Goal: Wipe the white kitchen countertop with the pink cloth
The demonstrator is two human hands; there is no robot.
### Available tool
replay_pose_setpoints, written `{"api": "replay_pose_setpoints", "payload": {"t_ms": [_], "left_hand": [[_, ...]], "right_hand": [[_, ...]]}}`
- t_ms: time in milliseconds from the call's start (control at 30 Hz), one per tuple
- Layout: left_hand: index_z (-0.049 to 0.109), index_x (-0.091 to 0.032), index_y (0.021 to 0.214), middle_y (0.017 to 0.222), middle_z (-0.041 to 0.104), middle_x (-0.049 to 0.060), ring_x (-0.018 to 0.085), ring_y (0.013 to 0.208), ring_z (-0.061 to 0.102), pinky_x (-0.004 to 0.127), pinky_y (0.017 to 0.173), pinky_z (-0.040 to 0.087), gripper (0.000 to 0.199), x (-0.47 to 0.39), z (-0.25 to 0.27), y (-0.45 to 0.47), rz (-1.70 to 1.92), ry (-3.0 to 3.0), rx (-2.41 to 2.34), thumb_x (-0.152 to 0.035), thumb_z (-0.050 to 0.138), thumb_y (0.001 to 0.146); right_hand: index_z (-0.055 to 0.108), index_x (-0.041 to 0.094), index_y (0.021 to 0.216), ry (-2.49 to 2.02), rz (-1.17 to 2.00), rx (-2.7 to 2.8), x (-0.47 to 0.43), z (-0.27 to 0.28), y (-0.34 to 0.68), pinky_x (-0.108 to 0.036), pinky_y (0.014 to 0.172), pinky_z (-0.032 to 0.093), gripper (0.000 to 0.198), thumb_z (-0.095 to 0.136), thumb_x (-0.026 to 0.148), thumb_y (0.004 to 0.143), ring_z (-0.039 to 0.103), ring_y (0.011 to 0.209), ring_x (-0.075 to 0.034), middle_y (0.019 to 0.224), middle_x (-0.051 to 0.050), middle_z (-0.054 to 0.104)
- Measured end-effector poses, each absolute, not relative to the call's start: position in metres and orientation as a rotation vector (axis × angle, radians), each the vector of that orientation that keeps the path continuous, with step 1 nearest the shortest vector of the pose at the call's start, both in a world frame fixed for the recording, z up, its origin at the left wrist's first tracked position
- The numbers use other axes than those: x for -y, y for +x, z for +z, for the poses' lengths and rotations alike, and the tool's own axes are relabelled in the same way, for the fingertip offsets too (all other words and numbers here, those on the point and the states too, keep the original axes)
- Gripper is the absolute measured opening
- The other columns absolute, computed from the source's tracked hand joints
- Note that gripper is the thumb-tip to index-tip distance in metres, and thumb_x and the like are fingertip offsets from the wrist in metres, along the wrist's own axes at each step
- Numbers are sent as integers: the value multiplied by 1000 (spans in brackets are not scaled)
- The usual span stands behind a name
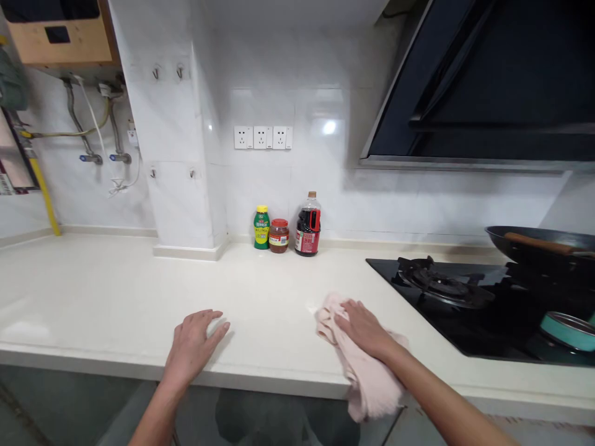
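My right hand [365, 328] presses down on a pale pink cloth [372, 378], its fingers resting over the bunched far end. The cloth lies on the white countertop [269, 297], and its near end hangs over the front edge. My left hand [195, 341] is held near the counter's front edge, left of the cloth, with thumb and fingers apart and nothing between them. Whether its wrist touches the counter I cannot tell.
Against the back wall stand a green bottle with yellow cap [261, 228], a red-lidded jar [279, 236] and a large dark sauce bottle [308, 226]. At right are a black gas stove [478, 328], a wok [534, 244] and a teal-rimmed round item [567, 331]. A range hood [488, 87] overhangs them.
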State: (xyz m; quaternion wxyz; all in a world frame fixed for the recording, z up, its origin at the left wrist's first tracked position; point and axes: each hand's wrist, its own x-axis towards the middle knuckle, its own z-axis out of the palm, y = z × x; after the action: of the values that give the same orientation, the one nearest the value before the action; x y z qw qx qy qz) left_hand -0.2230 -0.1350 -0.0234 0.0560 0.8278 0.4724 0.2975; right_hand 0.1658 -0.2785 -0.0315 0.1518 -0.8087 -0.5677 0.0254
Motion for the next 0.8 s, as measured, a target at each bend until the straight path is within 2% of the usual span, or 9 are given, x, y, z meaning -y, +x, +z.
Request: {"api": "replay_pose_setpoints", "payload": {"t_ms": [133,267,367,433,600,700,800], "left_hand": [[69,-28,119,130,67,5,29,127,54,46,104,40,45,137,-23,-223,924,2501,-1426,-57,47,93],[67,-28,122,130,68,4,27,126,55,43,106,40,44,133,-23,-224,936,2488,-1413,-53,44,96],[66,-27,125,130,68,5,25,126,55,42,106,40,45,130,-23,-225,930,2475,-1411,-52,40,97],[65,-26,126,130,67,5,26,127,55,42,106,40,46,129,-22,-226,930,2459,-1409,-52,38,98],[62,-26,130,138,62,7,26,132,51,45,110,38,48,132,-19,-230,908,2445,-1393,-52,41,97],[58,-25,137,153,47,10,29,143,39,48,115,32,53,140,-15,-227,896,2496,-1384,-53,50,93],[54,-27,142,162,32,11,32,150,26,51,119,26,64,155,-8,-213,792,2630,-1260,-58,59,87]], "right_hand": [[40,-3,144,-2168,106,1776,219,-21,91,-48,122,16,67,34,46,98,24,148,-33,154,-26,34],[39,-1,145,-1979,173,1902,184,-16,8,-53,119,20,69,35,51,100,20,148,-37,156,-28,28],[42,7,145,-1841,210,1956,173,-14,-37,-54,118,22,65,35,54,100,22,147,-34,158,-22,30],[43,14,145,-1761,224,1969,171,-11,-49,-49,118,25,57,37,50,101,28,146,-28,156,-16,37],[50,15,139,-1722,203,1889,196,2,-10,-37,116,32,48,30,38,102,38,141,-20,150,-13,46],[58,21,131,-1761,139,1859,240,5,48,-42,120,23,46,41,46,97,30,145,-24,154,-9,42],[62,20,127,-1889,91,1764,289,-9,114,-54,120,21,54,37,54,94,27,147,-31,154,-13,41]]}}
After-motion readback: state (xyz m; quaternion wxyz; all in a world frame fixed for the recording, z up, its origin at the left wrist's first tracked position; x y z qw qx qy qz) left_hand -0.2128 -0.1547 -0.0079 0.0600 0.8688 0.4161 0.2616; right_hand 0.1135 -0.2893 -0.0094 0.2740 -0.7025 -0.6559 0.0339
